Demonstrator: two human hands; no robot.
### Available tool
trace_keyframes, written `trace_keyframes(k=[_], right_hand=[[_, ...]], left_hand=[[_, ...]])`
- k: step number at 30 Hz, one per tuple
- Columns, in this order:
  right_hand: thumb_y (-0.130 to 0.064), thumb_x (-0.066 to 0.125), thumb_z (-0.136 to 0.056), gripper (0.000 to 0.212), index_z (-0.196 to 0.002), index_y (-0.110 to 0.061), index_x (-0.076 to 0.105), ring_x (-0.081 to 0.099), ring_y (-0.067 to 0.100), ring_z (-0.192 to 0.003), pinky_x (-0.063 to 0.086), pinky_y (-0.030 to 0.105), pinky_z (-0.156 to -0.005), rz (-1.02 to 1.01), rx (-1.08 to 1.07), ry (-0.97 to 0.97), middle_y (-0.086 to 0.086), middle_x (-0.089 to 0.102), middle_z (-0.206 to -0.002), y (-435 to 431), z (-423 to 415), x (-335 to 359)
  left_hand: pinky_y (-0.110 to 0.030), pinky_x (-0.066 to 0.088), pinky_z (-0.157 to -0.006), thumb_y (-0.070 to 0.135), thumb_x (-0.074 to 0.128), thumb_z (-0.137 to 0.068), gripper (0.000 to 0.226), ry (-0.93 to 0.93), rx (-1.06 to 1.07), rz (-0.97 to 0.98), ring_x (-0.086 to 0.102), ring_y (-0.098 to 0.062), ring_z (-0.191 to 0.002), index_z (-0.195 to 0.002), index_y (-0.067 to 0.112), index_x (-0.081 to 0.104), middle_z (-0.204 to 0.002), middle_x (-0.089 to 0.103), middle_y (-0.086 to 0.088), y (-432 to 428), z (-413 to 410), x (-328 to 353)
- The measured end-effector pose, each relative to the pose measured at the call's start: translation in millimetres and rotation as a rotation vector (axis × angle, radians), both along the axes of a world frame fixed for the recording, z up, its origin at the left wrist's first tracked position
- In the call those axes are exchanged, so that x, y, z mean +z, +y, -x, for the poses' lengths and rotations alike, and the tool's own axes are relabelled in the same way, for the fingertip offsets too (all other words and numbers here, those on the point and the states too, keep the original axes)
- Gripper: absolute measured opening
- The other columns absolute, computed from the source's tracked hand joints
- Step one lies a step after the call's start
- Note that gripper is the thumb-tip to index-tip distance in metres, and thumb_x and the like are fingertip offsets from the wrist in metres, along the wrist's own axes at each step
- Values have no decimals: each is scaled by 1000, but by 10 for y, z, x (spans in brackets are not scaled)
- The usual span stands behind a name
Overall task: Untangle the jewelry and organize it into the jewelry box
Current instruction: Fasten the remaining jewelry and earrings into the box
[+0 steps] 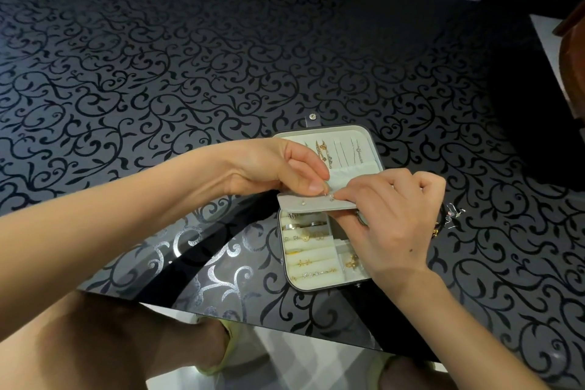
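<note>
A small jewelry box lies open on the table, cream inside. Its lid holds several chains. The base holds rings and gold pieces in padded rolls. A grey earring flap stands across the middle with a small stud in it. My left hand pinches a thin earring wire at the flap's top edge. My right hand pinches a small clear earring back at the same spot, its lower fingers behind the flap. A tangle of loose jewelry lies right of the box.
The table is dark glass with a black scroll pattern; its near edge runs below the box. My knees and yellow slippers show through and below it. A brown wooden chair stands at the far right.
</note>
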State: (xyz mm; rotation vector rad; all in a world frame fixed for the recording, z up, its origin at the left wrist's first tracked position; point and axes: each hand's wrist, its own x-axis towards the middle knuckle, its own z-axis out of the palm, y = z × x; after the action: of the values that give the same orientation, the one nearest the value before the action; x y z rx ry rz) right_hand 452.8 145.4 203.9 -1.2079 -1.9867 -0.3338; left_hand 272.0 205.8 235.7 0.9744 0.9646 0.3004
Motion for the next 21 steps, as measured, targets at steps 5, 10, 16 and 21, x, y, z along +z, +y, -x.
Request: trace_keyframes(k=[5, 10, 16, 21], right_hand=[[-10, 75, -71, 13, -66, -20, 70, 46, 13, -70, 18, 28, -76, 0, -13, -3, -10, 65, -67, -2, 9, 1], [-12, 73, -75, 13, -66, -20, 69, 46, 13, -70, 18, 29, -76, -4, -2, 6, -10, 65, -68, -6, 6, 4], [-9, 75, -70, 13, -66, -20, 69, 46, 13, -71, 17, 28, -76, 17, -3, -11, -11, 65, -68, -9, 2, -11], [-9, 73, -72, 14, -66, -21, 70, 45, 12, -71, 16, 27, -77, 13, -6, -1, -11, 65, -68, -5, 5, -9]], left_hand=[[-16, 52, -73, -10, 62, -70, 20, -4, 6, -16, 65, -8, -62, -80, 8, 62, -64, 69, -1, -2, 4, -18], [-14, 51, -67, -10, 64, -71, 19, 28, -20, -87, 63, -6, -60, -80, 8, 62, -64, 69, 1, 0, -2, 10], [-13, 48, -65, -12, 63, -74, 21, 31, -23, -120, 63, -5, -60, -79, 8, 63, -65, 69, 0, -3, -6, 7], [-14, 49, -66, -12, 63, -75, 20, 25, -21, -133, 62, -5, -60, -80, 8, 63, -65, 69, 1, -19, 0, -17]])
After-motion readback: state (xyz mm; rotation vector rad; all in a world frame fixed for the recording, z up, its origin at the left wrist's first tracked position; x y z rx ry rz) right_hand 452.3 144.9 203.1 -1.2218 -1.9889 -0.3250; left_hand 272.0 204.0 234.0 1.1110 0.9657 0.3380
